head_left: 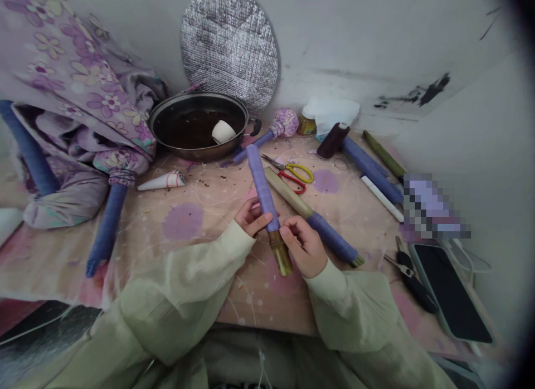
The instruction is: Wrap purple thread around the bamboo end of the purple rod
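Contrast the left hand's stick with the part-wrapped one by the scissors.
The held stick is in the left hand; the lying stick rests on the table. The held stick's wrap is lighter; the lying stick's is darker. The held stick is bare at its near end, the lying stick mainly at its far end. Both are partly wrapped.

No readable text or numbers; markings on jar (307,127) too blurred.

Matt wrapping (261,185) (thread or cloth) over a smooth, glossy, wood-like stick (280,254).
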A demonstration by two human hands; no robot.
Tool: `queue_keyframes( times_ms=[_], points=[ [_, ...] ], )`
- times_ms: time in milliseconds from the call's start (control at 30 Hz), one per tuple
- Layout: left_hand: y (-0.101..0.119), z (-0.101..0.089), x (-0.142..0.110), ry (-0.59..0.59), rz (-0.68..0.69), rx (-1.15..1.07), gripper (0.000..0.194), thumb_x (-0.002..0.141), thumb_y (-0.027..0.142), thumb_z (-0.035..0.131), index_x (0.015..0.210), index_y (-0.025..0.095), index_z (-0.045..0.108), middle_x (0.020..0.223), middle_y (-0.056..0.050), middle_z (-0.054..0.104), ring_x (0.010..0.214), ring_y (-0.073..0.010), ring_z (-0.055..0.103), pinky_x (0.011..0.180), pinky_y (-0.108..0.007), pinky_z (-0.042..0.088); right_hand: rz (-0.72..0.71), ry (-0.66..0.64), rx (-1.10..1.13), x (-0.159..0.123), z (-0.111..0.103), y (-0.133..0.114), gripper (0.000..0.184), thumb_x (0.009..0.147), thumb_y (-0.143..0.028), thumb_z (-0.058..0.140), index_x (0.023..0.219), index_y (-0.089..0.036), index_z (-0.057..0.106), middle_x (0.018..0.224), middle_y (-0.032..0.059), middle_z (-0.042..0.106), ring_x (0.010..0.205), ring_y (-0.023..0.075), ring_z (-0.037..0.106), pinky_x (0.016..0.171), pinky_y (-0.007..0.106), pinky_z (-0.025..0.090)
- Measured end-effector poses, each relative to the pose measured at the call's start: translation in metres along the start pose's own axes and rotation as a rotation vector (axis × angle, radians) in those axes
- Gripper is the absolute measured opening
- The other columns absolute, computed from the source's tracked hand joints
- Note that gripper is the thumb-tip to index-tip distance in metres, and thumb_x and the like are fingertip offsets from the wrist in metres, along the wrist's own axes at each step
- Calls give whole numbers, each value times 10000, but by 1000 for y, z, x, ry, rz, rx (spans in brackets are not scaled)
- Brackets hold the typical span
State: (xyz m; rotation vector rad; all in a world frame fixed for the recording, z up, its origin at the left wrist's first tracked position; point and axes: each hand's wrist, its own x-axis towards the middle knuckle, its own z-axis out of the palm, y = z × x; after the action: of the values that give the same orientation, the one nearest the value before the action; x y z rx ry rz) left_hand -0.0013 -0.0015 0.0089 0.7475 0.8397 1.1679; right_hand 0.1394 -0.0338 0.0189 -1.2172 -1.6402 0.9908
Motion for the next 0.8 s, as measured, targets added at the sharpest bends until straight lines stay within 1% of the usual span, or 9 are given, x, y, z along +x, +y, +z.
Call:
queue_keyframes(
  times_ms=[67, 133, 367, 533, 633, 700, 800],
  points=[
    [2, 0, 0, 2, -51, -6, 521, 568, 359, 773, 988, 184, 518, 762, -21, 669, 687, -163, 649, 654, -277, 505, 5, -21, 17, 0, 0, -1, 184, 877, -355, 440, 768, -210, 465, 597, -31, 482, 518, 110, 457, 504, 249, 366],
    [4, 0, 0, -16, -76, -13, 527, 564, 352, 773, 999, 182, 528, 766, -26, 678, 643, -153, 641, 642, -275, 499, 35, -38, 49, 0, -1, -2, 203, 873, -382, 446, 765, -211, 465, 586, -33, 477, 507, 110, 454, 491, 247, 366],
    [8, 0, -1, -69, -117, -103, 528, 561, 305, 769, 1012, 165, 533, 746, -18, 682, 600, -120, 613, 606, -244, 472, 89, -44, 170, 1, -3, 1, 272, 845, -443, 488, 712, -206, 483, 542, -46, 451, 470, 98, 419, 459, 239, 341],
    [12, 0, -1, -42, -97, -76, 503, 560, 296, 775, 986, 178, 535, 746, -14, 679, 586, -120, 606, 609, -253, 471, 145, -56, 266, 4, -2, 0, 330, 800, -516, 527, 689, -208, 488, 572, -29, 490, 519, 110, 476, 497, 248, 406],
    [15, 0, -3, -80, -105, -61, 512, 560, 320, 777, 993, 183, 541, 770, -20, 678, 605, -126, 614, 595, -248, 470, 236, -148, 441, 5, 2, -2, 374, 761, -582, 536, 697, -224, 450, 588, -14, 552, 532, 138, 540, 520, 288, 464],
    [16, -2, -3, -111, -126, -79, 509, 562, 327, 778, 994, 183, 550, 797, -26, 678, 625, -130, 622, 592, -246, 472, 276, -207, 556, 5, 4, -2, 392, 737, -597, 557, 694, -230, 426, 602, -5, 591, 546, 159, 582, 556, 325, 500],
    [14, -4, -1, -148, -165, -124, 522, 548, 318, 792, 994, 182, 559, 815, -35, 681, 630, -139, 630, 612, -264, 483, 301, -207, 627, 5, 5, -1, 401, 712, -591, 592, 681, -227, 426, 607, -8, 604, 550, 166, 608, 596, 350, 521]
  ],
)
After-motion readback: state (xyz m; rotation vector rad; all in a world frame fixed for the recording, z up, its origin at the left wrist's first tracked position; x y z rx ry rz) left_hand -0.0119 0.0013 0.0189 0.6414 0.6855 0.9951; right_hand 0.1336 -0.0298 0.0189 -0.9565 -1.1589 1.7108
